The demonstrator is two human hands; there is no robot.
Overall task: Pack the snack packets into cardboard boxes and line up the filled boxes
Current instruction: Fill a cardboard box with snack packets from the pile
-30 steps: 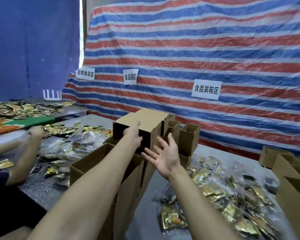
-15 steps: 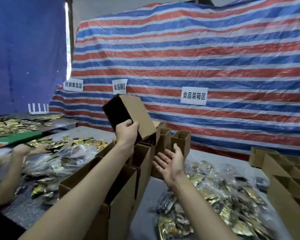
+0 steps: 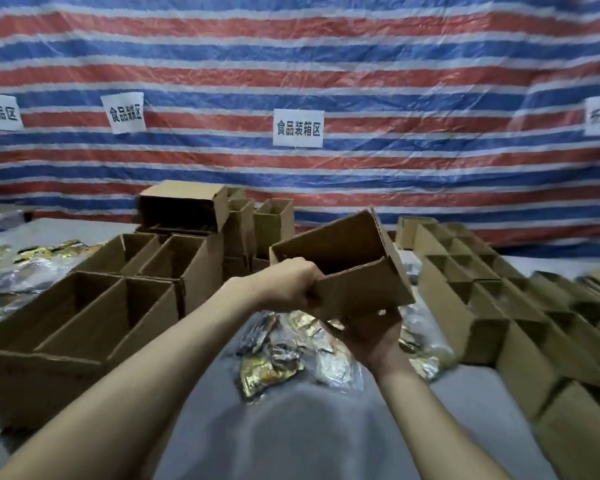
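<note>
Both hands hold one box (image 3: 347, 258) in the air: left hand (image 3: 291, 285) clenched on its near rim, right hand (image 3: 371, 337) cupped around its underside. It hangs tilted, mouth open, above packets (image 3: 274, 365) on the table (image 3: 291, 431), with other boxes (image 3: 118, 292) at either side.

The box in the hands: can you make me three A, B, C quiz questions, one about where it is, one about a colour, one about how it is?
1. Where is the box?
A. held over the snack packets
B. on the floor
C. on a shelf
2. What colours is the striped sheet?
A. green and yellow
B. red, blue and white
C. black and pink
3. How is the box?
A. squashed flat
B. taped shut
C. open on top
Answers: 1 A, the left hand and right hand hold it above the packets; 2 B, those stripes show; 3 C, you can see inside.
</note>
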